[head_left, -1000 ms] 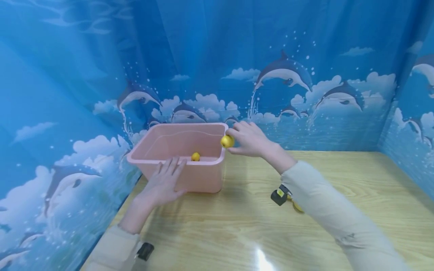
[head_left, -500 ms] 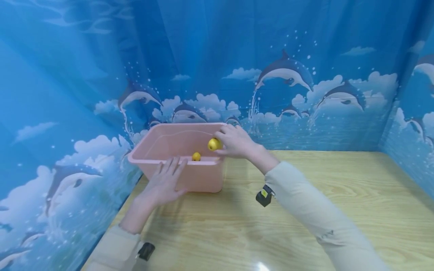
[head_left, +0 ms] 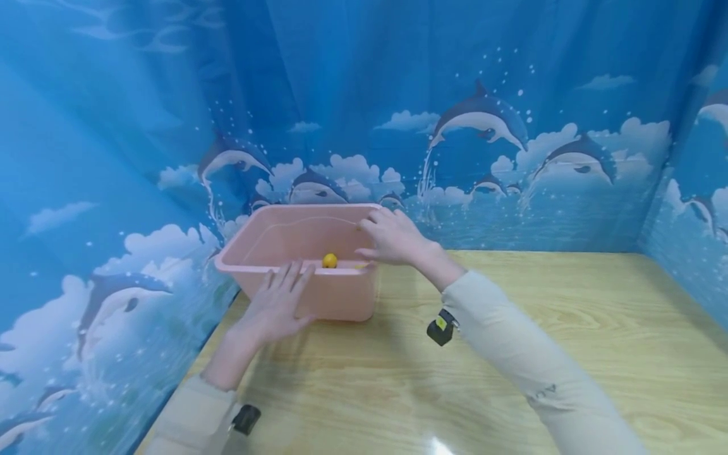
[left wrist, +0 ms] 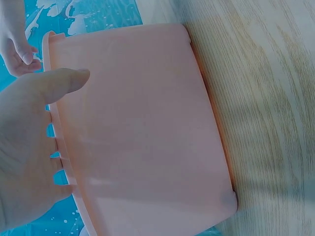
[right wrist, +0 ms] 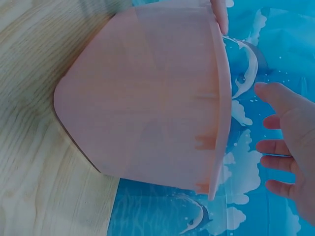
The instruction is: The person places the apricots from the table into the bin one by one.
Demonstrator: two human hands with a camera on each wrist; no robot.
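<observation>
Over the bin [head_left: 341, 297], empty right hand [head_left: 392, 240]

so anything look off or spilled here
Nothing stands out. The pink bin sits upright on the table, a yellow ball inside it. The left hand rests on its front; the right hand is open above its rim.
</observation>
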